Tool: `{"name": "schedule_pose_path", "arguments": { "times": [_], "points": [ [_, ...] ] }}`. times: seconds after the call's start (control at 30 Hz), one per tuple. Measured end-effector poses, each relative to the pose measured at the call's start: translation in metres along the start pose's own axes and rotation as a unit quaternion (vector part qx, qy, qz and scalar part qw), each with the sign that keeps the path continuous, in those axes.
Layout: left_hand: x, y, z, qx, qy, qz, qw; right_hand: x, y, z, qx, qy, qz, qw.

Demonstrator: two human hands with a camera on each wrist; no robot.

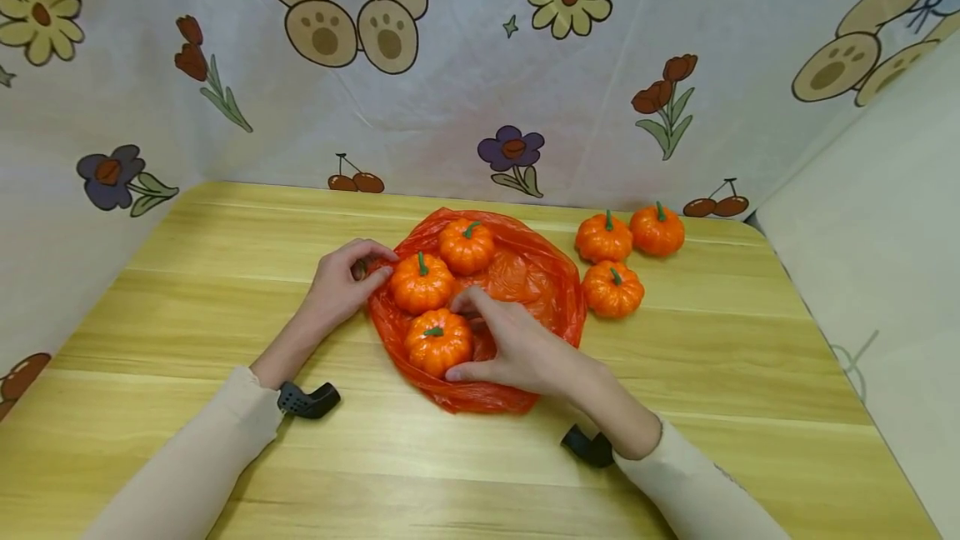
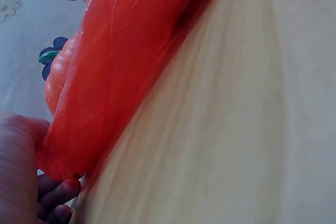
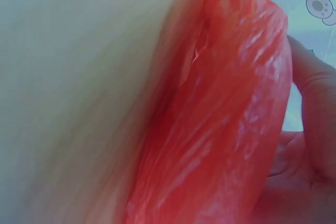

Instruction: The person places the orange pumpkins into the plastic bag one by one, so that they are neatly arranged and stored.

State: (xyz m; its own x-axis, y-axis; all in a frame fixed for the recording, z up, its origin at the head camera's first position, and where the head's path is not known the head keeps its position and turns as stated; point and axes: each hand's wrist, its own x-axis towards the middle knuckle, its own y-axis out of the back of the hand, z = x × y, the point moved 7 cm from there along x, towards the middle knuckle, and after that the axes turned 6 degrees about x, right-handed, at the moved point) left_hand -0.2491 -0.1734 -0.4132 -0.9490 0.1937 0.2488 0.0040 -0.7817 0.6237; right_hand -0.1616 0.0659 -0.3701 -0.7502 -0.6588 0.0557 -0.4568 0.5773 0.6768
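A thin red plastic bag (image 1: 525,282) lies spread with its mouth up on the table. Inside, at its left side, sit small orange toy pumpkins with green stems: a back one (image 1: 467,247), a left one (image 1: 422,283) and a front one (image 1: 438,343). At the bag's left rim my left hand (image 1: 341,282) pinches the plastic; the left wrist view shows thumb and fingers on the bag's edge (image 2: 105,93). My right hand (image 1: 517,344) reaches over the bag and holds the front pumpkin, thumb low and fingers above. In the right wrist view the bag's side (image 3: 220,119) hides the fingertips.
Right of the bag, three more toy pumpkins stand close together: one at the back (image 1: 603,237), one at the far right (image 1: 657,230) and one in front (image 1: 613,289), near the bag's rim. A patterned cloth (image 1: 450,107) hangs behind the wooden table (image 1: 420,473).
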Motion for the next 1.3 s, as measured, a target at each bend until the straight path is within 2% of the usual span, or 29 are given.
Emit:
{"name": "schedule_pose_path", "arguments": {
  "times": [0.23, 0.6, 1.1, 1.3],
  "points": [
    [0.0, 0.0, -0.001, 0.001, -0.002, 0.002, 1.0, -0.002, 0.015, 0.001, 0.022, 0.004, 0.025, 0.9995],
    [0.0, 0.001, 0.002, 0.003, -0.002, 0.002, 1.0, -0.009, 0.045, 0.002, 0.012, 0.025, 0.088, 0.9958],
    [-0.001, -0.002, 0.001, 0.0, -0.001, 0.003, 1.0, -0.045, 0.123, 0.016, 0.001, 0.009, 0.204, 0.979],
    [-0.002, 0.0, 0.0, 0.0, 0.0, 0.004, 1.0, -0.064, 0.143, 0.031, -0.003, -0.019, 0.228, 0.9734]
  ]
}}
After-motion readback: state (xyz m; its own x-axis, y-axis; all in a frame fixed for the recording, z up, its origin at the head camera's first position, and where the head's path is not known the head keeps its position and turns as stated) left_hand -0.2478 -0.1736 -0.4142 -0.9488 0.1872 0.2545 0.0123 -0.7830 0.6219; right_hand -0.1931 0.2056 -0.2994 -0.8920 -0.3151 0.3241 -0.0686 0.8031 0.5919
